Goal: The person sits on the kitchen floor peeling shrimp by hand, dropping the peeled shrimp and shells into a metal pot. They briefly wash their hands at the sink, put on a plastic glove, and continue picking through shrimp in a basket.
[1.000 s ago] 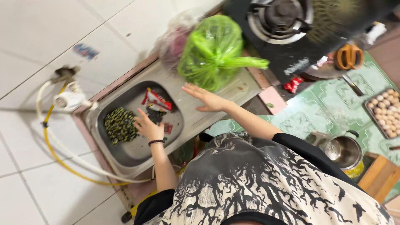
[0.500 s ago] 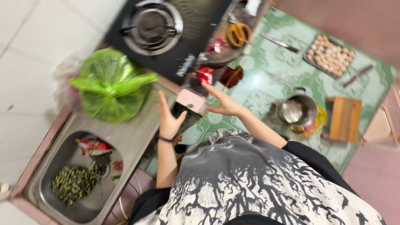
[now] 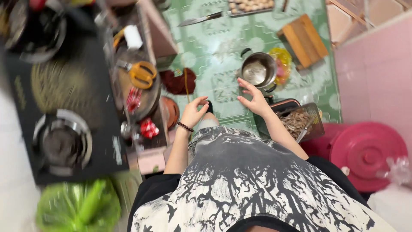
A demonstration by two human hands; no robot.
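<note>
Steel round pot (image 3: 258,70) near open right hand (image 3: 254,99), left hand (image 3: 194,112) curled

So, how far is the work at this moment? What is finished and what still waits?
Already set out on the green floor: a steel pot, a basket of dried brown pieces, a knife and a tray of small round pieces. In hand: nothing that shows. The right hand is open beside the pot, and the left hand is loosely curled and seems empty. Left: the pot looks empty, and the knife and basket lie untouched.
</note>
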